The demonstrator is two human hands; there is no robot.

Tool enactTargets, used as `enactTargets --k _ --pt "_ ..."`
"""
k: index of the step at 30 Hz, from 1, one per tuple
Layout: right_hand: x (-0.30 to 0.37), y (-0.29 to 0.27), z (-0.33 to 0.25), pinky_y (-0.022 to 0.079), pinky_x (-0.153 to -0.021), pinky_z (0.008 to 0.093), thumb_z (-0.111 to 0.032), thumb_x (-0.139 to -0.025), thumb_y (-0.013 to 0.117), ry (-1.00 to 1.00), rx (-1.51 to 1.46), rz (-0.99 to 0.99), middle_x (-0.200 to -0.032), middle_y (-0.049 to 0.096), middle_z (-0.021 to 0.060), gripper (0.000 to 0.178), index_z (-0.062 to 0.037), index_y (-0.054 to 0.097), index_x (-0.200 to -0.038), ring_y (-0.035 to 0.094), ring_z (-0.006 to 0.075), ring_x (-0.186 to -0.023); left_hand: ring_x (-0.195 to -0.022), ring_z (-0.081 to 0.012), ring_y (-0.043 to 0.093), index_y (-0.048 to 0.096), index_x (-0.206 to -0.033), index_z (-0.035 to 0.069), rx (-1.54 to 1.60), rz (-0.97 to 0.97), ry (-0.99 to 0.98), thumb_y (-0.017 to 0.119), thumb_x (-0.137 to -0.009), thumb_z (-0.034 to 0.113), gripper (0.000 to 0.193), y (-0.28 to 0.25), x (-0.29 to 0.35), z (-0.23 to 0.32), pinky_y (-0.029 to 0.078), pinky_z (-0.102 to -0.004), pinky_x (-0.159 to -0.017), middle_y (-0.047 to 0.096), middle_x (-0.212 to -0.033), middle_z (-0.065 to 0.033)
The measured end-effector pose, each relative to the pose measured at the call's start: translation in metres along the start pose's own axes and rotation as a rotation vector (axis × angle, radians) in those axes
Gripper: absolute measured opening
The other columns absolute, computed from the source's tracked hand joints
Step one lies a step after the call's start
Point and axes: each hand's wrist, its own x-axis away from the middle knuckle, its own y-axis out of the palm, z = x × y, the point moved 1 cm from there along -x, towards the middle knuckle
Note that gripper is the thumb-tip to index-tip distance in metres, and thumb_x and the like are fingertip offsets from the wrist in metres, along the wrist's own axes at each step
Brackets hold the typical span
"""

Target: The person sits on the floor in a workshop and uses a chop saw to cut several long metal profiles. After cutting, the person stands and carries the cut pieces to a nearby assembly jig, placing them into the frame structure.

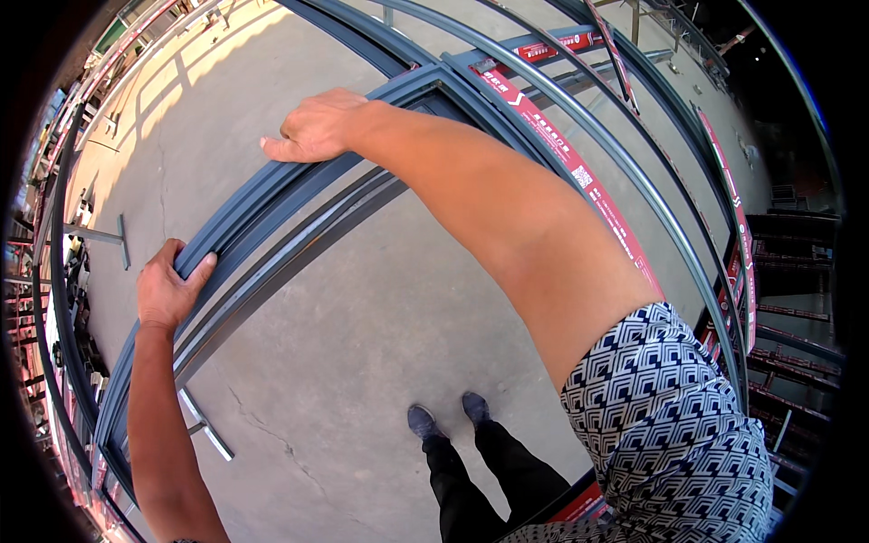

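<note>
A large grey-blue metal window frame [272, 195] stands upright in front of me on a concrete floor. My left hand [167, 288] grips its top rail at the left, fingers wrapped over the edge. My right hand [317, 127] grasps the same rail farther right, near the frame's corner, palm pressed on top. A red and white protective tape strip [579, 176] runs down the side rail to the right of my right arm.
More metal frames [724, 208] lean stacked at the right, some with red tape. Short loose metal bars [206, 423] lie on the cracked concrete floor [362, 344]. My shoes [448, 416] stand below. Racks of material [54, 299] line the left edge.
</note>
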Motion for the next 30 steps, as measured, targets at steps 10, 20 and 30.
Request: enactTargets --k 10,20,30 --pt "-0.009 0.004 0.008 0.047 -0.107 0.0462 -0.076 -0.096 0.034 0.007 -0.070 -0.017 -0.129 0.070 0.0133 0.078 -0.0153 0.075 -0.124 0.062 0.0314 -0.125 -0.080 -0.0348 0.057 0.056 -0.099 0.003 0.108 -0.186 0.025 0.060 -0.095 0.064 0.062 -0.003 -0.012 -0.013 0.049 -0.0411 -0.081 0.060 -0.083 -0.0206" --pt "0.000 0.004 -0.001 0.054 -0.089 0.0466 -0.072 -0.096 0.039 0.019 -0.019 0.117 -0.101 0.075 0.0130 0.071 -0.0134 0.080 -0.097 0.070 0.0321 -0.101 -0.087 -0.0182 0.046 0.056 -0.096 0.001 0.463 -0.282 -0.042 0.051 -0.103 0.064 0.063 0.003 -0.021 -0.031 0.043 -0.0318 -0.087 0.052 -0.084 -0.0075" --pt "0.000 0.011 -0.001 0.056 -0.087 0.0446 -0.072 -0.096 0.040 0.025 0.002 0.204 -0.091 0.076 0.0119 0.069 -0.0161 0.080 -0.094 0.071 0.0315 -0.095 -0.088 -0.0131 0.046 0.062 -0.093 -0.002 0.503 -0.348 -0.102 0.047 -0.106 0.061 0.066 0.003 -0.031 -0.031 0.042 -0.0273 -0.090 0.055 -0.087 -0.0001"
